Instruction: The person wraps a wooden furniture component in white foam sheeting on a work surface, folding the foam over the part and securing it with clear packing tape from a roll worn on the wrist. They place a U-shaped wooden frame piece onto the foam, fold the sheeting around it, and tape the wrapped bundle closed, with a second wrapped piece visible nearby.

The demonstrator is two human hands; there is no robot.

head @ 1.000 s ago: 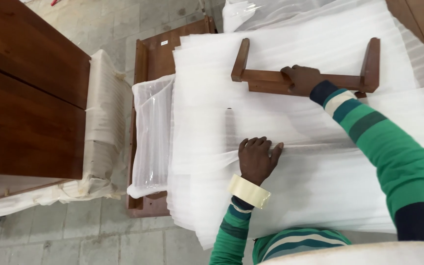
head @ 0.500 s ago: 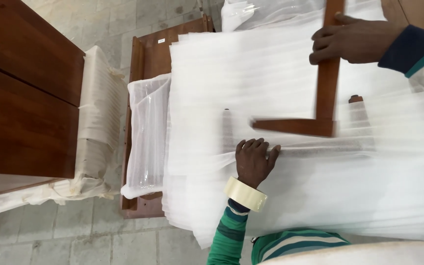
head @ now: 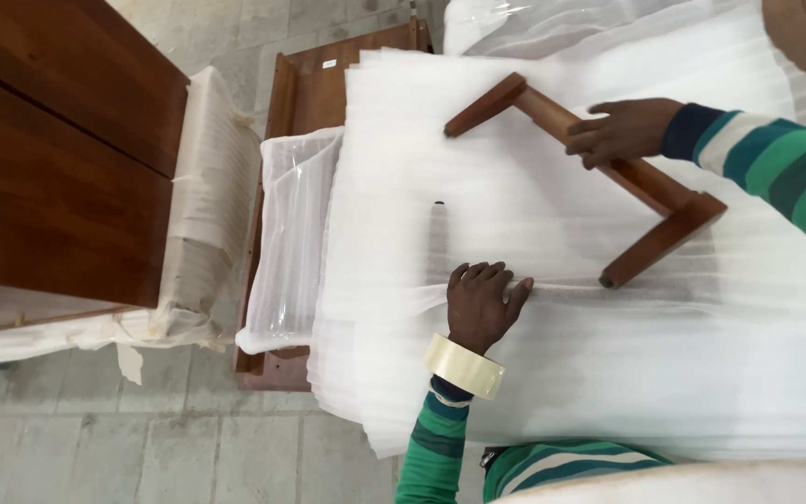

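My right hand (head: pixel 622 131) grips the long bar of a brown wooden U-shaped frame (head: pixel 664 191), which lies tilted on a stack of white foam sheets (head: pixel 562 392). Its two short legs point toward me and to the left. My left hand (head: pixel 482 303) rests flat on the foam, fingers spread, pinching a fold of the top sheet. A roll of clear tape (head: pixel 465 367) sits around that wrist like a bracelet.
A dark wooden cabinet (head: pixel 58 159) wrapped partly in plastic stands at the left. Between it and the foam lies a brown wooden panel (head: pixel 314 89) with a foam-wrapped piece (head: pixel 291 243) on it. Grey tiled floor (head: pixel 188 439) shows below.
My right hand lifted the wooden frame off the foam, swung it round, and now holds it down at an angle. The left hand stayed pressed on the foam.
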